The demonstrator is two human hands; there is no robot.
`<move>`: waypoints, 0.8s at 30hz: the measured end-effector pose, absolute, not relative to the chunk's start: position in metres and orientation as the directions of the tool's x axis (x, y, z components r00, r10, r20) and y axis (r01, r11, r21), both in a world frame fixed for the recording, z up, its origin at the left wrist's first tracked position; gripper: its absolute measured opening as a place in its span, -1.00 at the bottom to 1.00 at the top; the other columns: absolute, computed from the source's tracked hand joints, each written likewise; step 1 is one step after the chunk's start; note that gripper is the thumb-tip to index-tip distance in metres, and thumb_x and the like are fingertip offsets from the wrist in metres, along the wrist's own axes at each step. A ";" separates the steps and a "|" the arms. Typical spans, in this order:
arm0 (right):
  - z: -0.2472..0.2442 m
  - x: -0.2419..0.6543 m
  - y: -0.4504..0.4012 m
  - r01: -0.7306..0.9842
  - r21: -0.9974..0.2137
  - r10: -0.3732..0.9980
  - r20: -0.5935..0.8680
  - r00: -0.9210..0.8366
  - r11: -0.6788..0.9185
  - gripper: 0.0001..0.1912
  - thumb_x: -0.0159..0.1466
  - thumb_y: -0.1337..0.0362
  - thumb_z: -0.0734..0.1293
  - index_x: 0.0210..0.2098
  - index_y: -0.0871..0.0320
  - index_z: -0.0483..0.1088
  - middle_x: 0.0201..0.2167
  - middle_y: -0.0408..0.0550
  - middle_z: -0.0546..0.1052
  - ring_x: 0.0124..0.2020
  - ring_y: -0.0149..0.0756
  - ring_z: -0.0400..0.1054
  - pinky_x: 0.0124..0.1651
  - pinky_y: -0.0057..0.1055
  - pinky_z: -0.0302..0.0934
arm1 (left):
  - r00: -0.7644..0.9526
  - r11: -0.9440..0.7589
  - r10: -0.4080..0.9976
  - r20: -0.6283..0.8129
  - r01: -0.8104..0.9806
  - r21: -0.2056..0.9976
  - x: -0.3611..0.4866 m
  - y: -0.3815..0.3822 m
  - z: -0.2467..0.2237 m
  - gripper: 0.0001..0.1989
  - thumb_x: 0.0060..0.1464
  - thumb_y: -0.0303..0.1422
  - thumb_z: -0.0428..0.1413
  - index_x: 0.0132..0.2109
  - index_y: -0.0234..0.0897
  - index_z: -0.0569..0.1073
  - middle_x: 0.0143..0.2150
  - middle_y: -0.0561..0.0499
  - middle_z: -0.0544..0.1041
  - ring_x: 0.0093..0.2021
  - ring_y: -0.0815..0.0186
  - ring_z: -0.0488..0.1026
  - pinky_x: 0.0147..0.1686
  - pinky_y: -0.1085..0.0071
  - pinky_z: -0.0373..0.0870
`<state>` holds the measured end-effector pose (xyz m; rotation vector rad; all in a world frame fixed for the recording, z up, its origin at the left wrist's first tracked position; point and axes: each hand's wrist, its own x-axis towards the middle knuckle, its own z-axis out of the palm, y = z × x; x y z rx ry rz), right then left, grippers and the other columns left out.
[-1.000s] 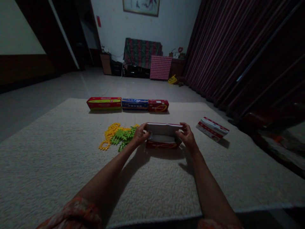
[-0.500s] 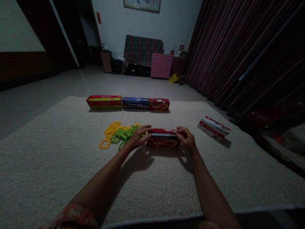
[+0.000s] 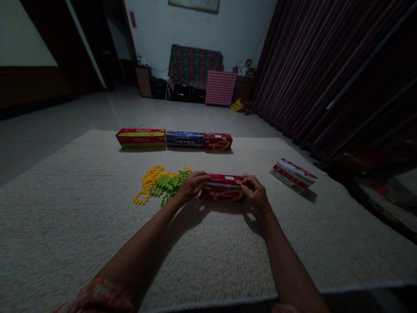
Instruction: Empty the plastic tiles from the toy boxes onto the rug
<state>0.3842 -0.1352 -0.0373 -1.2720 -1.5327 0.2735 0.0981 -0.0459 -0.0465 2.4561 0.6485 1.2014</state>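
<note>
Both ends of nearest red box (image 3: 224,190) grasped by fingers of left hand (image 3: 191,187) and right hand (image 3: 256,191); box sits on pale textured mat (image 3: 215,252). Room dim: grey floor (image 3: 195,115), purple curtain (image 3: 299,65) at right. Framed picture (image 3: 198,4) cut by top edge; box interior hidden.

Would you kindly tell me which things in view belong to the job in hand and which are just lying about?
In hand:
near red box, touched by the left hand and right hand

Apparently just lying about:
green pieces
yellow pieces
far red box
blue box
red-and-yellow box
white box
</note>
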 end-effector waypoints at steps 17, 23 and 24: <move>0.011 0.355 -0.146 0.886 -0.294 0.928 0.210 -0.307 0.359 -0.79 0.11 0.31 0.44 -0.29 0.09 0.34 0.19 0.19 0.39 0.24 0.09 0.23 0.24 0.14 0.11 | 0.687 -0.954 0.296 0.664 0.176 0.243 0.091 -0.056 -0.032 -0.85 0.25 -0.35 0.11 -0.09 -0.23 0.54 -0.04 -0.12 0.52 -0.03 0.21 0.45 -0.04 0.18 0.47; 0.011 0.358 -0.137 0.875 -0.298 0.924 0.141 -0.356 0.382 -0.77 0.10 0.44 0.39 -0.29 0.10 0.32 0.12 0.10 0.43 0.15 -0.03 0.30 0.19 0.01 0.14 | 0.710 -0.971 0.231 0.665 0.126 0.203 0.094 -0.060 -0.023 -0.88 0.24 -0.40 0.10 -0.12 -0.23 0.53 -0.07 -0.11 0.53 -0.07 0.22 0.45 -0.06 0.22 0.49; 0.013 0.362 -0.134 0.860 -0.316 0.916 0.138 -0.376 0.400 -0.77 0.11 0.44 0.39 -0.28 0.10 0.31 0.09 0.08 0.44 0.11 -0.07 0.32 0.17 -0.05 0.16 | 0.704 -0.969 0.238 0.669 0.125 0.213 0.095 -0.060 -0.020 -0.88 0.24 -0.39 0.11 -0.12 -0.23 0.53 -0.07 -0.11 0.53 -0.07 0.22 0.46 -0.06 0.22 0.49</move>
